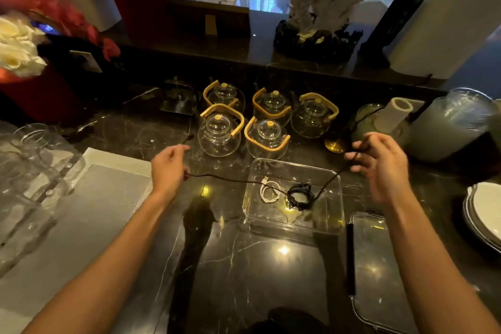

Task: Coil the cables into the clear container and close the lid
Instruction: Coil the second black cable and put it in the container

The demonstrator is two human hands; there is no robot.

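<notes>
A clear rectangular container point(295, 228) sits open on the dark marble counter. Inside it lie a small coiled white cable point(268, 190) and a black coil point(299, 196). A long black cable point(230, 178) stretches across the container between both hands. My left hand point(169, 168) pinches its left stretch, left of the container. Behind the container's right corner, my right hand point(379, 163) holds the cable's other stretch, raised above the counter. The cable runs on past that hand toward the back right. The clear lid point(379, 266) lies flat to the right of the container.
Several glass teapots point(267, 138) with wooden handles stand just behind the container. Glass jars point(29, 171) and a grey placemat point(89, 214) are at the left. White plates point(485, 211) and a large jug point(450, 127) are at the right. Flowers point(19, 46) stand at the far left.
</notes>
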